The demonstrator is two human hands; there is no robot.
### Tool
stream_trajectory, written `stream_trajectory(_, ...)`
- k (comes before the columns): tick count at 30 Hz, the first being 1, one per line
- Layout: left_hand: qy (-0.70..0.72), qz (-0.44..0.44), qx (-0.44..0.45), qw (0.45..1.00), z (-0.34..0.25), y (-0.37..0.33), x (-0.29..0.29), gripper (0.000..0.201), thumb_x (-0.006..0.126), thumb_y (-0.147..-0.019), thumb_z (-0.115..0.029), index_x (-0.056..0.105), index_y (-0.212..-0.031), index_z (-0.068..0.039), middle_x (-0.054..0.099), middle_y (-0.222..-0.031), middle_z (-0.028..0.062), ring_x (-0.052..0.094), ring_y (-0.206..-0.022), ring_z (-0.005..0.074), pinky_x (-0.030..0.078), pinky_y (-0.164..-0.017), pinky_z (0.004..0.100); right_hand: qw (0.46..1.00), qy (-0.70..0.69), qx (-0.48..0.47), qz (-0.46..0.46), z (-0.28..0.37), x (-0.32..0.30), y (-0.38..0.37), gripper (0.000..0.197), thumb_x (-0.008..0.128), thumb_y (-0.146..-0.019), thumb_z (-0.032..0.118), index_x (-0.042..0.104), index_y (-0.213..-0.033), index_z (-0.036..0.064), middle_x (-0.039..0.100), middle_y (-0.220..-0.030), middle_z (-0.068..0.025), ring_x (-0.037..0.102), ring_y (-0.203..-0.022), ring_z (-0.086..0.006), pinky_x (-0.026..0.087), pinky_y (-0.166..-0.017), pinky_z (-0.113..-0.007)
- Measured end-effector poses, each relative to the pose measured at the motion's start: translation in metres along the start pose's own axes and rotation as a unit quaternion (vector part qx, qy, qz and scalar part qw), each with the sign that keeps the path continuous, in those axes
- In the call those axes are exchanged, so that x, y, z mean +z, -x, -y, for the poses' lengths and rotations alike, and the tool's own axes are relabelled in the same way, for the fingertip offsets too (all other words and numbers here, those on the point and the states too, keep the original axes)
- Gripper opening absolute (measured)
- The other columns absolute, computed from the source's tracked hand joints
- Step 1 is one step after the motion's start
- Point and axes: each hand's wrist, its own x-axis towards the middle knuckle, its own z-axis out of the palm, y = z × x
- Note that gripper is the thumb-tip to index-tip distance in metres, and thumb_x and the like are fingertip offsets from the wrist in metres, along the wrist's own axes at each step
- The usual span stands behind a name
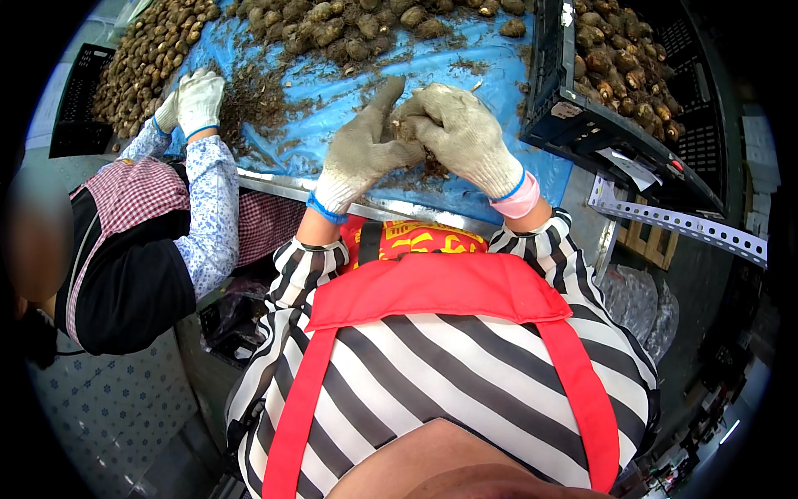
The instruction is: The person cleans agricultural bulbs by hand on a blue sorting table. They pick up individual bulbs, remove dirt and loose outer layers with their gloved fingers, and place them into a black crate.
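Both my hands wear soiled, off-white knit gloves and meet over the blue sheet. Between them is a brown, hairy taro corm (405, 126), mostly covered by the gloves. My right hand (465, 137) is closed around it, fingers curled. My left hand (362, 150) grips its other side with the thumb, while one finger stretches up and away. Loose root fibres and dirt (434, 169) lie just under the hands. Farther off, a heap of hairy taro corms (357, 29) rests on the blue sheet (465, 66).
To the right a black crate (573, 125) holds trimmed taro corms (628, 71). A co-worker's gloved hands (198, 101) work at the left, beside another pile of corms (154, 66) and a black crate (79, 104). A metal edge (374, 208) runs along the table front. Below right is a perforated white bar (682, 224).
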Motion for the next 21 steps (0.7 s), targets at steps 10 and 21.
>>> stream_trajectory(10,-0.047,-0.046,0.023,0.998,0.004,0.000,0.001,0.094,0.076,-0.078,-0.037,0.035,-0.153,0.002,0.064,-0.130,0.0212,0.067,-0.111,0.0269,0.054,-0.095,0.0331,0.982,-0.102,0.156,-0.018,-0.013,0.005,0.002,0.030,0.056,-0.095,0.026,0.069,-0.112,0.0051,0.070,-0.103,-0.0197,0.068,-0.099,-0.0365,0.053,-0.085,-0.041)
stream_trajectory(21,0.094,-0.096,-0.045,0.990,0.011,0.002,0.012,0.065,0.070,-0.089,-0.022,0.048,-0.144,0.007,0.064,-0.126,0.0205,0.065,-0.112,0.0232,0.054,-0.095,0.0316,0.953,-0.166,0.251,-0.021,0.002,0.009,0.008,0.031,0.060,-0.093,0.025,0.070,-0.115,0.0047,0.071,-0.108,-0.0186,0.069,-0.098,-0.0354,0.055,-0.083,-0.041)
